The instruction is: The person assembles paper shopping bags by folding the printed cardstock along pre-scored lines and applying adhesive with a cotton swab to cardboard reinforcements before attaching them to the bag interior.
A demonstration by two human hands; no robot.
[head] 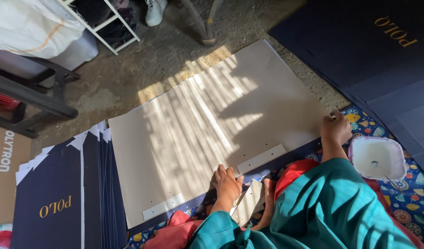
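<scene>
Head view, both hands (pixel 228 182) pressing beige sheet (pixel 212 124), glue tub (pixel 377 158) near, navy stacks (pixel 60 193) beside

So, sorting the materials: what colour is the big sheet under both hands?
Pale beige-grey sheet, striped with sunlight; head view shows it best.

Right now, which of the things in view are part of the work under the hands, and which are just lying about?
In hand:
- big tan sheet, pressed by the left hand and the right hand
- pale strips along its near edge
- white tub by the right hand

Lying about:
- dark blue stack
- dark blue sheets
- white rack
- white shoe
</scene>
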